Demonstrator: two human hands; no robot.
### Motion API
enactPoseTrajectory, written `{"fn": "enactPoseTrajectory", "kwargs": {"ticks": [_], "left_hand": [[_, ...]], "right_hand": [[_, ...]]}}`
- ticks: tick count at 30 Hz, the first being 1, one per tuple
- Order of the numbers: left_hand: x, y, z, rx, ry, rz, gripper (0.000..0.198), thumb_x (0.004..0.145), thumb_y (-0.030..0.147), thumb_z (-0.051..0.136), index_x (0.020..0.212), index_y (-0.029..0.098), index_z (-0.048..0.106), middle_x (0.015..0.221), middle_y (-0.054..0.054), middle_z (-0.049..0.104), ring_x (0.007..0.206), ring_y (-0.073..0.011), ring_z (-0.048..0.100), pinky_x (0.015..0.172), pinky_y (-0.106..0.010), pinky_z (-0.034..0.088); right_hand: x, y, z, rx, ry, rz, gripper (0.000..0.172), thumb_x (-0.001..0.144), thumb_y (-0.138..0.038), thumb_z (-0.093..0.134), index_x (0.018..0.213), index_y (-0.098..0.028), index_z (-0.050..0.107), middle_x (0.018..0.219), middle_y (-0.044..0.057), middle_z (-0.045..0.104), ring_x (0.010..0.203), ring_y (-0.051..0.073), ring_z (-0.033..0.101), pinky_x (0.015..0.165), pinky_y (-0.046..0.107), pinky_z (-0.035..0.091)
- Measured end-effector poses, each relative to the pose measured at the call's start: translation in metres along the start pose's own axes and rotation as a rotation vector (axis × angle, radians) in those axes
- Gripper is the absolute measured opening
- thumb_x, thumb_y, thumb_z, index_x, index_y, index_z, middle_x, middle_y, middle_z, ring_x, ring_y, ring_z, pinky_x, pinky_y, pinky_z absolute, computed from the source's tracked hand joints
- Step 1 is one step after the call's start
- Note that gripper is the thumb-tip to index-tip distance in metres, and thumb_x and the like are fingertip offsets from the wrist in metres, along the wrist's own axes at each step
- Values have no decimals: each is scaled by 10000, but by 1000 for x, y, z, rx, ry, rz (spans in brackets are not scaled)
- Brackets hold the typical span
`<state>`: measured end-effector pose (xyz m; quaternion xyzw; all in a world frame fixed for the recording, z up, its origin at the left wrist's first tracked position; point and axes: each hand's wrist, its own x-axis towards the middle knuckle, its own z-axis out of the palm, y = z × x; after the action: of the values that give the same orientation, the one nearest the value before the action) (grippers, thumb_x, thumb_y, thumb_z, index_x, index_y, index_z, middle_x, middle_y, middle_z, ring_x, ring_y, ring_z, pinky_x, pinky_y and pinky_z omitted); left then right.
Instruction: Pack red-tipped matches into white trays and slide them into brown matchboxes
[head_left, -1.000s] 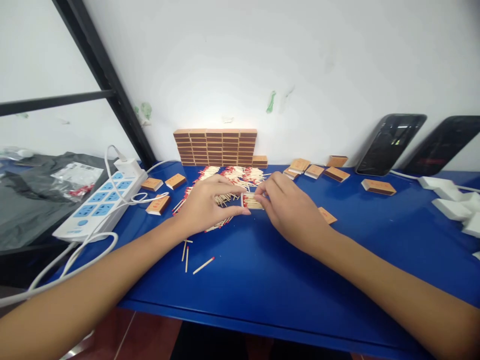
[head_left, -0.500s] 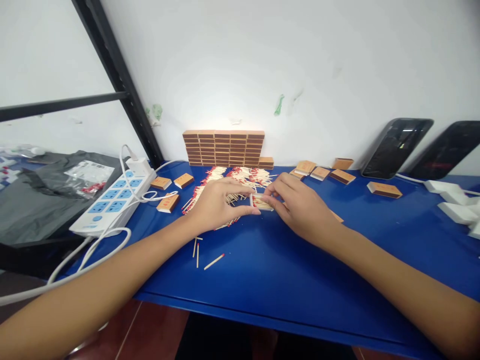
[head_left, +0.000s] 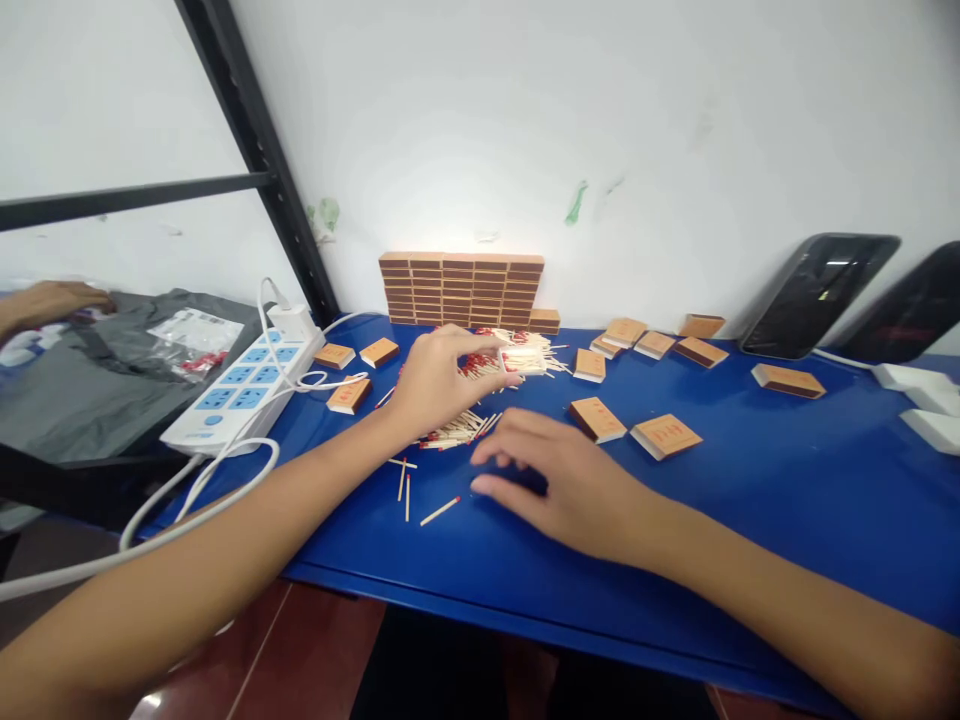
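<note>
My left hand (head_left: 442,378) grips a white matchbox tray (head_left: 513,361) between thumb and fingers, over the matches at the back of the pile. Part of the tray is hidden by the fingers, and how full it is I cannot tell. Red-tipped matches (head_left: 457,432) spread beneath and around this hand. Nearer the table edge, my right hand (head_left: 566,478) hovers palm down with thumb and fingers apart, holding nothing. A few loose matches (head_left: 440,511) lie to its left. Just beyond it are two orange matchboxes, one (head_left: 597,419) beside the other (head_left: 667,436).
Stacked matchboxes (head_left: 463,290) form a block against the wall. More matchboxes (head_left: 378,352) lie at both sides. A white power strip (head_left: 244,385) with cables stands left. Two phones lean at right, the nearer (head_left: 821,295) upright. Another person's hand (head_left: 64,302) shows far left.
My right hand has let go of the tray and moved down towards the table's front edge. The left hand keeps the tray, slightly farther back. Another person's hand has appeared at far left.
</note>
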<state>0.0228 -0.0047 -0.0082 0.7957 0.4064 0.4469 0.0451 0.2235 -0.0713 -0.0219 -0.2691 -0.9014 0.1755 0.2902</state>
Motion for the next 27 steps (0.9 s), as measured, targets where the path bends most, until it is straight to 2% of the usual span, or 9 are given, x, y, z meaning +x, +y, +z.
{"fn": "enactPoseTrajectory", "kwargs": {"ticks": [3,5,8,10,14,17,20,23,27], "left_hand": [[1,0,2,20,-12,11,331,792,402,913,1079,261,828,1030,-53,815,935,-237,730,847,-375,561],[1,0,4,17,-28,35,326,790,404,914,1070,260,828,990,-43,813,904,-229,720,815,-360,549],[-1,-1,4,16,-51,71,322,783,415,917,1046,250,830,961,-37,812,877,-222,711,799,-350,538],[-1,-3,3,20,-60,69,334,782,410,919,1057,241,829,970,-41,814,884,-224,715,803,-350,540],[0,-7,-3,49,-41,39,350,796,415,909,1087,239,827,1013,-50,819,924,-231,728,828,-355,549],[1,-8,-5,70,-37,29,357,801,418,905,1097,235,823,1034,-51,820,953,-234,730,855,-360,549],[1,-6,-4,91,-54,18,361,789,409,916,1097,245,823,997,-36,819,913,-225,723,811,-347,539],[1,-5,-4,98,-58,16,366,782,407,922,1099,254,823,987,-28,818,900,-221,716,793,-343,533],[1,-6,-5,85,-59,27,337,813,405,899,1105,259,818,1013,-31,815,941,-224,719,834,-353,542]], "right_hand": [[2,-12,13,54,-124,-21,90,1004,-287,681,1055,-213,694,1023,52,671,967,196,632,845,329,505],[5,-16,17,58,-156,-39,64,1013,-257,665,980,-204,678,987,46,666,953,192,627,833,322,500],[9,-13,15,21,-184,-32,133,1031,-244,638,908,-194,643,972,46,660,925,187,622,818,317,496],[9,-4,8,-19,-158,-5,139,1041,-224,614,906,-195,630,988,54,661,930,190,622,823,320,497],[7,22,-8,-97,-14,67,108,1036,-173,590,937,-203,621,1000,62,654,962,203,615,838,327,491],[7,36,-16,-96,-46,108,107,1034,-192,594,933,-209,622,986,52,648,942,198,609,816,318,484],[6,40,-17,-69,-105,132,119,1040,-208,579,929,-212,620,981,46,643,916,190,607,795,313,484],[6,38,-16,-87,-86,144,86,1036,-236,588,959,-215,620,988,47,640,917,194,610,808,324,493],[9,37,-11,-98,-32,108,107,1062,-244,533,1111,-219,625,1133,83,651,1077,225,618,947,375,504]]}}
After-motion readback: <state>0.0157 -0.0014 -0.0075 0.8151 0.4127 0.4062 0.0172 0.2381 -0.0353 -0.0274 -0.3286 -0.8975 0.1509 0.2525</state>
